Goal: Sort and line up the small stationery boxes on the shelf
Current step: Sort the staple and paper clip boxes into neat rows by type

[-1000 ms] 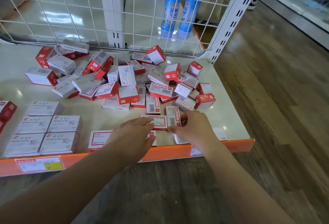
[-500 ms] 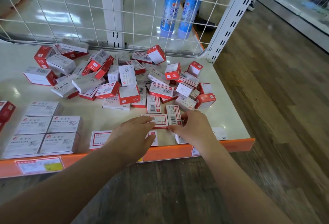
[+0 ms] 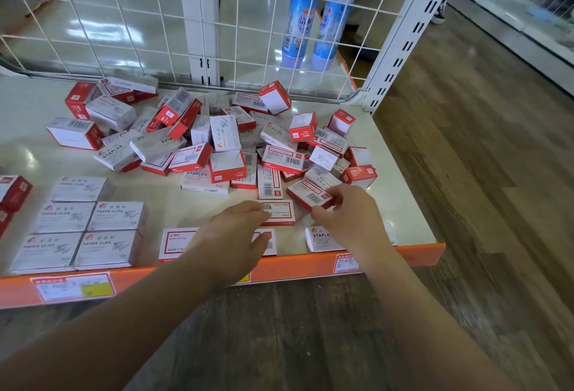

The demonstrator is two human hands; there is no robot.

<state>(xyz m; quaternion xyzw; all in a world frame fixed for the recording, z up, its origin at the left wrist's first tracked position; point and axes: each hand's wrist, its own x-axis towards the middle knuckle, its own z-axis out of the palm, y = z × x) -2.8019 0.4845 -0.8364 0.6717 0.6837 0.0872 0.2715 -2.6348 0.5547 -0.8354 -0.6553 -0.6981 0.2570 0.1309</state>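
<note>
Right hand (image 3: 348,213) now lifts red-edged staple box (image 3: 309,194) off shelf (image 3: 413,204), pinching it; left hand (image 3: 236,232) flat, fingers relaxed.

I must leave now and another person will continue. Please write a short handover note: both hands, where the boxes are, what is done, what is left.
Right hand: grip on a red staples box, tilted, at the near edge of the pile.
Left hand: open, fingers on a flat box.
Done: paper clip boxes lined up at front left; a few staples boxes flat along the front edge of the shelf.
Left: most boxes lie jumbled in the pile.
</note>
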